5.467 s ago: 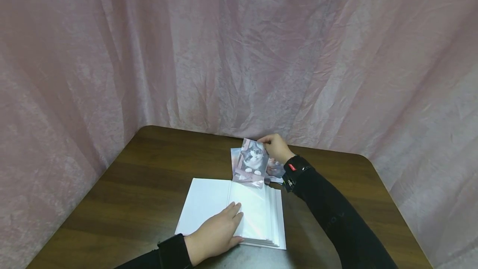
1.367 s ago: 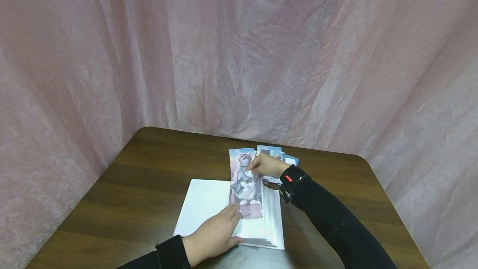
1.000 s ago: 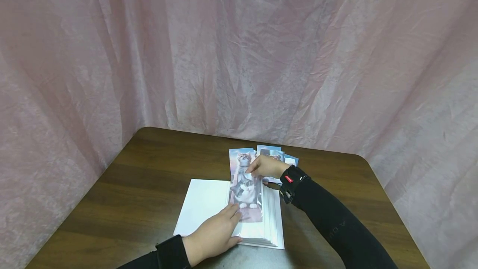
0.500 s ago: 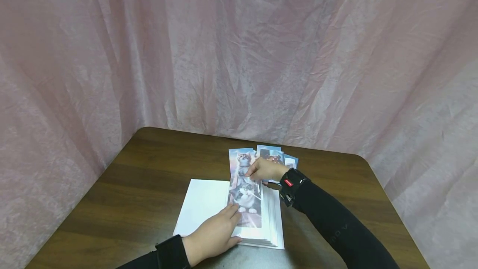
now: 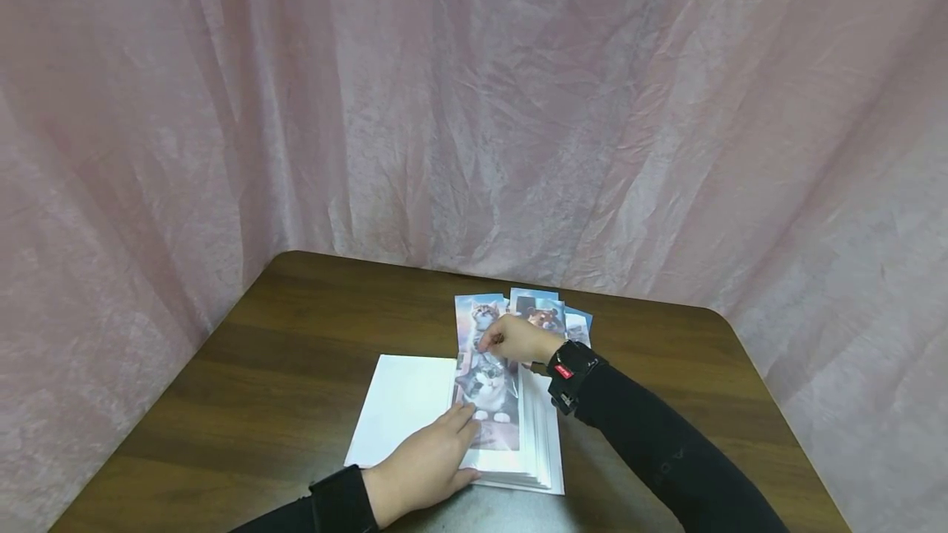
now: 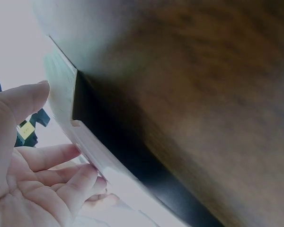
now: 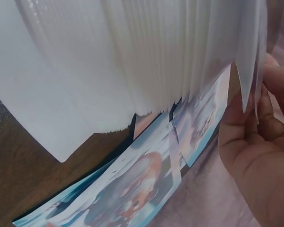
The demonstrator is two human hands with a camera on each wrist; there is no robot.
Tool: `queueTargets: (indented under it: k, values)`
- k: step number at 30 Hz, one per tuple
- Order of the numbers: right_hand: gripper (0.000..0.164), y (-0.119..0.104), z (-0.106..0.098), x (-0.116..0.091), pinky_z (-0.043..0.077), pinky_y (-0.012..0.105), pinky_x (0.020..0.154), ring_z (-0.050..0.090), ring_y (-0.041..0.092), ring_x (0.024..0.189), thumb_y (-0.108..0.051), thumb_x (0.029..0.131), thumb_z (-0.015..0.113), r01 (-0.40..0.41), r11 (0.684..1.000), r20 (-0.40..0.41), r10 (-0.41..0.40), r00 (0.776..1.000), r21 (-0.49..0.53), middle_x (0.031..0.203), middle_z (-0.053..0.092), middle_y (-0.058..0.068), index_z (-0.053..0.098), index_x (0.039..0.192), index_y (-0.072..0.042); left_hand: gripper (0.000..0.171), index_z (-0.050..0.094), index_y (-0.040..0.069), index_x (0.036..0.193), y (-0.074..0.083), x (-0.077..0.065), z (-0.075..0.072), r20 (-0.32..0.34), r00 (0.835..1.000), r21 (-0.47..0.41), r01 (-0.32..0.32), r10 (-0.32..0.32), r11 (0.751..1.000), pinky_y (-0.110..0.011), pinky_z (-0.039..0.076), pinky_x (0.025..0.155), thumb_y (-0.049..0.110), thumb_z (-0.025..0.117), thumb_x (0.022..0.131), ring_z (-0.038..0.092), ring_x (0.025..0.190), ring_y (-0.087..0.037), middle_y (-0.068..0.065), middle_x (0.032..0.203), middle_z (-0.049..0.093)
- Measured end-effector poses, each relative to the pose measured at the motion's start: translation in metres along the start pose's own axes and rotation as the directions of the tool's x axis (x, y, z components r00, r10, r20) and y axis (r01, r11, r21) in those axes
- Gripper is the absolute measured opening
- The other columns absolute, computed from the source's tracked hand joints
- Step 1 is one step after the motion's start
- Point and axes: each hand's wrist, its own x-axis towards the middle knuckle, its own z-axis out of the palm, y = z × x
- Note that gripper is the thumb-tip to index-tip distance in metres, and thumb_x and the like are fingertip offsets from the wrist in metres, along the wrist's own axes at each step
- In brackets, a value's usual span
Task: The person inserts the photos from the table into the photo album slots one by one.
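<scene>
A white photo album [image 5: 400, 401] lies spread on the table, its pages piled at the right. A grey-and-white cat photo [image 5: 496, 391] sits in the clear sleeve of the top page. My left hand [image 5: 429, 455] rests on the lower left of that page, fingers extended. At the page's top edge, my right hand [image 5: 518, 340] pinches the cat photo between thumb and fingers; exactly how much sleeve is also between them is unclear. The right wrist view shows the page edges [image 7: 248, 71] against the right hand's fingers.
Behind the album lie several loose photos [image 5: 544, 315] and a kitten photo [image 5: 474, 315], partly covered by my right hand. The brown wooden table [image 5: 259, 385] extends on both sides. A pink curtain [image 5: 474, 105] hangs along its back edge.
The cat photo was above the page and has slid down into the sleeve. My right hand followed it down and shifted slightly left; my left hand has stayed put.
</scene>
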Motion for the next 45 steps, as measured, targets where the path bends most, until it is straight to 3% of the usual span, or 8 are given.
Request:
queueTargets:
  k: [14, 25, 36, 45]
  values:
    - [0.017, -0.008, 0.008, 0.007, 0.049, 0.022, 0.068, 0.056, 0.007, 0.074, 0.004, 0.092, 0.064, -0.032, 0.996, -0.025, 0.03, 0.999, -0.088, 0.089, 0.072, 0.0, 0.076, 0.088, -0.008, 0.062, 0.059, -0.002, 0.133, -0.001, -0.001, 0.002, -0.026, 0.999, 0.029, -0.022, 0.022, 0.999, -0.039, 0.043, 0.108, 0.04, 0.074, 0.09, 0.048, 0.135, -0.034, -0.022, 0.144, 0.051]
    - [0.014, -0.012, 0.007, 0.007, 0.047, 0.021, 0.064, 0.055, 0.006, 0.07, 0.003, 0.091, 0.066, -0.03, 0.998, 0.014, 0.031, 0.999, -0.056, 0.083, 0.071, 0.001, 0.076, 0.086, -0.005, 0.063, 0.058, -0.004, 0.133, -0.002, -0.001, 0.001, -0.048, 0.998, 0.043, -0.045, 0.047, 0.998, -0.04, 0.044, 0.107, 0.04, 0.074, 0.091, 0.05, 0.133, -0.036, -0.023, 0.143, 0.052]
    - [0.014, -0.012, 0.005, 0.006, 0.05, 0.021, 0.067, 0.059, 0.005, 0.073, 0.004, 0.091, 0.066, 0.016, 0.999, 0.035, -0.014, 0.999, -0.05, 0.084, 0.073, 0.001, 0.076, 0.085, -0.005, 0.063, 0.059, -0.004, 0.133, -0.002, -0.001, 0.0, -0.023, 0.999, 0.045, -0.03, 0.031, 0.999, -0.04, 0.042, 0.109, 0.042, 0.072, 0.092, 0.048, 0.135, -0.034, -0.022, 0.143, 0.051]
    - [0.015, -0.01, 0.006, 0.005, 0.049, 0.022, 0.066, 0.062, 0.007, 0.076, 0.004, 0.091, 0.065, -0.006, 1.0, 0.086, 0.008, 0.996, -0.024, 0.087, 0.073, 0.001, 0.075, 0.087, -0.005, 0.061, 0.06, -0.004, 0.131, -0.001, -0.001, 0.0, -0.041, 0.998, 0.043, -0.041, 0.043, 0.998, -0.04, 0.045, 0.107, 0.041, 0.073, 0.091, 0.05, 0.134, -0.035, -0.023, 0.142, 0.052]
